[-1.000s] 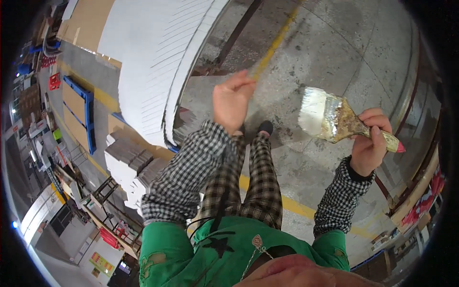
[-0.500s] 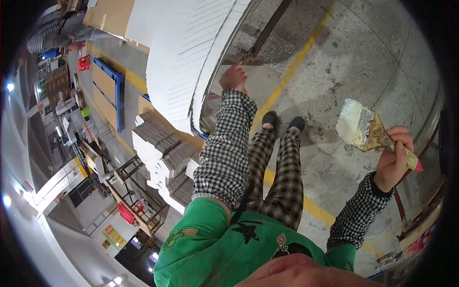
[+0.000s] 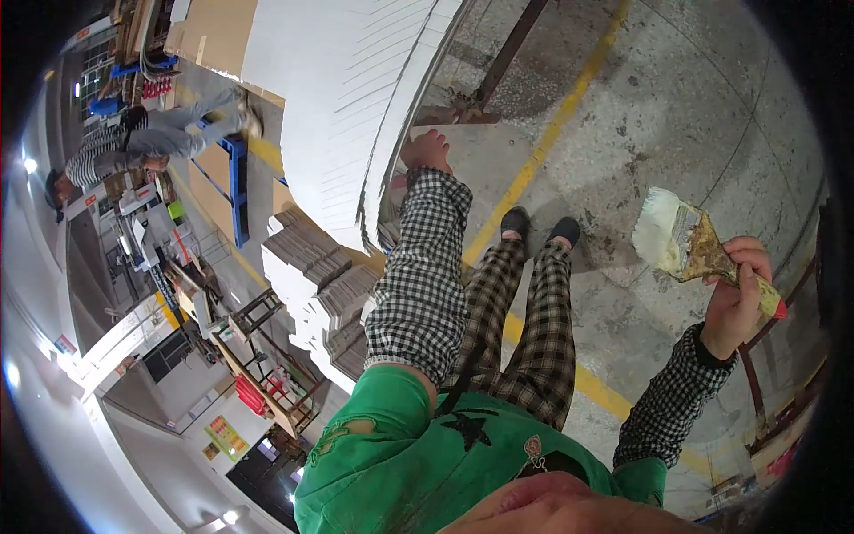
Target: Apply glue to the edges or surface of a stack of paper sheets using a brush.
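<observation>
My right hand (image 3: 739, 298) is closed round the handle of a wide paintbrush (image 3: 707, 249), out to the right above the floor. White paste or paint coats its bristles (image 3: 660, 227), which point left; the metal band and handle are crusted brown and yellow, with a red handle end. My left hand (image 3: 428, 150) is up beside the edge of a tall stack of large white sheets (image 3: 316, 116). Its fingers are curled in, and whether they hold anything is hidden. The stack's upper sheets show a row of staggered edges.
Bundles of flat grey-white cardboard (image 3: 307, 258) stand left of my left arm. Behind them lies a blue pallet (image 3: 238, 191). A person (image 3: 133, 142) in a striped top is at the far left. A dark metal bar (image 3: 509, 49) meets the floor beyond the stack. Yellow lines (image 3: 543, 133) mark the concrete.
My left hand has shifted slightly left, closer to the stack's edge. The brush stays in my right hand with little movement. The person at the far left has come further into view.
</observation>
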{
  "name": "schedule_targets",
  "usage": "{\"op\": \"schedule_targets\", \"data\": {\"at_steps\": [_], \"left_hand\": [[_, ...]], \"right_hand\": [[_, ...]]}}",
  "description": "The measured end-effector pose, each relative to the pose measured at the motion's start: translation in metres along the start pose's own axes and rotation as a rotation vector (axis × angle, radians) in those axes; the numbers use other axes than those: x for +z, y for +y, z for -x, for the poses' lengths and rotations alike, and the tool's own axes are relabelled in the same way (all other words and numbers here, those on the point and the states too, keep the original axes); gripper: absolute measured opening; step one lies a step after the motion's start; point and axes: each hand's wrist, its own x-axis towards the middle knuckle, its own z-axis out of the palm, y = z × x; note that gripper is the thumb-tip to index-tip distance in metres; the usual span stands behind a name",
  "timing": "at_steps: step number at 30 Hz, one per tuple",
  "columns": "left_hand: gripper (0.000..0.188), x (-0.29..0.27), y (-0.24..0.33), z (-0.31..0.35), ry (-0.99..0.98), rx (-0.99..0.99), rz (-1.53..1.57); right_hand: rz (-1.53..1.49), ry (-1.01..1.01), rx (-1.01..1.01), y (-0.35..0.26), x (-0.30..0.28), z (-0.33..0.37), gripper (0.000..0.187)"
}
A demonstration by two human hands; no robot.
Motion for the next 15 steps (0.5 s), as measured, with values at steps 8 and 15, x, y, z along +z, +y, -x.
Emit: {"op": "schedule_targets", "data": {"at_steps": [8, 15], "left_hand": [[0.065, 0.021, -0.041, 0.025, 0.002, 0.09, 0.003], [0.027, 0.065, -0.052, 0.116, -0.319, 0.108, -0.289]], "right_hand": [[0.002, 0.01, 0.018, 0.001, 0.003, 0.0, 0.02], [-0.004, 0.02, 0.013, 0.004, 0.011, -0.001, 0.019]]}}
